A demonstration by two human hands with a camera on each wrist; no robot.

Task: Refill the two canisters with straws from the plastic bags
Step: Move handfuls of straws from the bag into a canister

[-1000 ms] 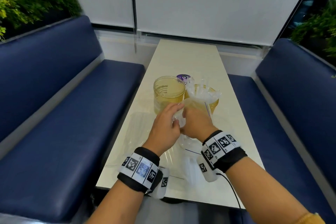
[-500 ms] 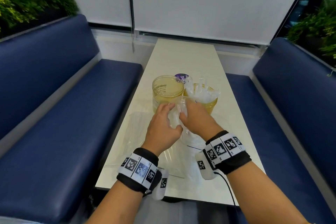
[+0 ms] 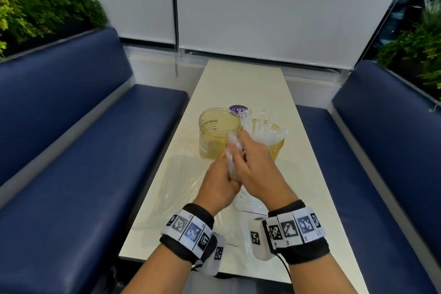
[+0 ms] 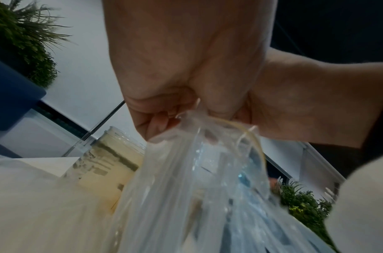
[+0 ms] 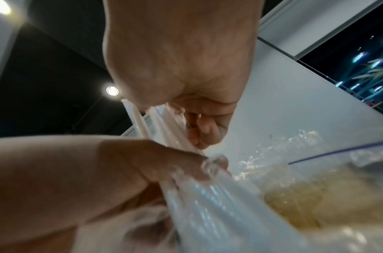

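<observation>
Two yellowish clear canisters stand mid-table. The left canister (image 3: 219,133) is open and holds no straws; the right canister (image 3: 276,150) has wrapped straws (image 3: 265,130) sticking out. In front of them my left hand (image 3: 223,174) pinches the mouth of a clear plastic bag (image 3: 245,200). My right hand (image 3: 245,150) grips a bundle of white straws (image 3: 231,153) rising from that bag. The left wrist view shows my fingers (image 4: 164,123) closed on the bag (image 4: 208,188). In the right wrist view the straws (image 5: 162,130) run through my right fist.
A flattened clear bag (image 3: 181,186) lies on the white table (image 3: 243,83) to the left of my hands. A purple lid (image 3: 238,110) sits behind the canisters. Blue benches (image 3: 95,150) flank the table on both sides, with plants behind them.
Both hands have drawn back from the canisters toward me and closed together. A bundle of straws now sticks up between them, out of the bag.
</observation>
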